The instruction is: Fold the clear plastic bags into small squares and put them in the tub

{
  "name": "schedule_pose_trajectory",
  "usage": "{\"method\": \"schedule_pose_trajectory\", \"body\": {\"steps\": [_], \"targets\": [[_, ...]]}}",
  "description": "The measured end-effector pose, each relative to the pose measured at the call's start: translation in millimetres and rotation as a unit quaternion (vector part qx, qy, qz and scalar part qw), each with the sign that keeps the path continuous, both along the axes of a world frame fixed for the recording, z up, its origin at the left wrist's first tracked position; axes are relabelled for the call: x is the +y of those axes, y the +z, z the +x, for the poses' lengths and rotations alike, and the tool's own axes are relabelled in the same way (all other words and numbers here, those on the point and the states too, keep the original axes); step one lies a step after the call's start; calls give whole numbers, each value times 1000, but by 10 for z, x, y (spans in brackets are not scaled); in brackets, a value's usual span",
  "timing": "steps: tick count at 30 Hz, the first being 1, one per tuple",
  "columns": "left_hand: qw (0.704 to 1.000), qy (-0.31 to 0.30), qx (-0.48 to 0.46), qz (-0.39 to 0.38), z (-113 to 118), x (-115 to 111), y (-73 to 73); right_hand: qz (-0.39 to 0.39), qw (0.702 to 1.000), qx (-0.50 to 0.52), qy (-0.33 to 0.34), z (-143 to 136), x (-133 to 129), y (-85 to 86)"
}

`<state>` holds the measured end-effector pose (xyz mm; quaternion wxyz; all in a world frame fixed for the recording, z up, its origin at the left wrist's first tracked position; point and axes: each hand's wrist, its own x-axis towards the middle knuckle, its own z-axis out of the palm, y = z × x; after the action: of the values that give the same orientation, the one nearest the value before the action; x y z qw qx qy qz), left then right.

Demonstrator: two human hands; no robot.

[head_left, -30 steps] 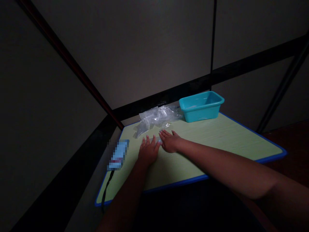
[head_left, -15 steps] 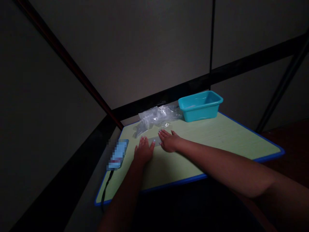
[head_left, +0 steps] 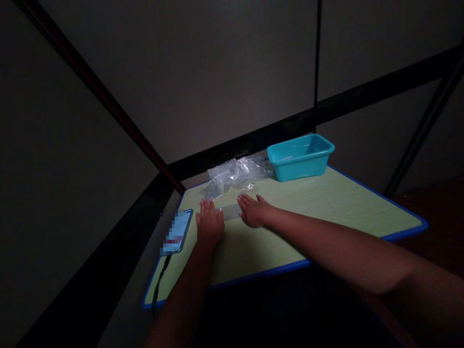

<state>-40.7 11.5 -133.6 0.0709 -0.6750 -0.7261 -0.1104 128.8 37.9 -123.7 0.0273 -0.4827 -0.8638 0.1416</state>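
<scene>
2 hands [head_left: 210,223] flat, palms down, apart

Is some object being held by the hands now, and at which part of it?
Nothing is gripped: the left hand and right hand lie flat, at opposite ends of a clear plastic piece on the table.

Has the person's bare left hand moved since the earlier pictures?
Yes, the bare left hand has moved left, nearer to the flat, rectangular, blue-screened phone on the table.
</scene>
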Motion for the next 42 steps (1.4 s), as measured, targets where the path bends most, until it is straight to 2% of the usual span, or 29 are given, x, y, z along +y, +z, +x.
{"method": "schedule_pose_trajectory", "body": {"steps": [3, 6, 10, 14, 22, 31, 42], "targets": [[993, -102, -14, 58, 62, -10, 46, 4, 1000, -12, 3, 0, 3, -9], [982, -185, -7, 34, 133, -11, 58, 7, 1000, -18, 1, -1, 0, -10], [970, -242, 14, -19, 208, -13, 35, 11, 1000, -21, 3, 3, -7, -4], [959, -272, 15, -81, 238, -3, -2, 2, 999, -36, 14, 19, 0, -8], [966, -223, 32, -125, 257, -29, -9, 9, 999, -36, 13, 25, 23, -42], [982, -144, 5, -125, 240, -50, -8, 14, 1000, -7, 9, 30, 28, -59], [985, -143, 13, -93, 186, -31, -46, 21, 999, -35, 8, 22, 22, -55]]}}
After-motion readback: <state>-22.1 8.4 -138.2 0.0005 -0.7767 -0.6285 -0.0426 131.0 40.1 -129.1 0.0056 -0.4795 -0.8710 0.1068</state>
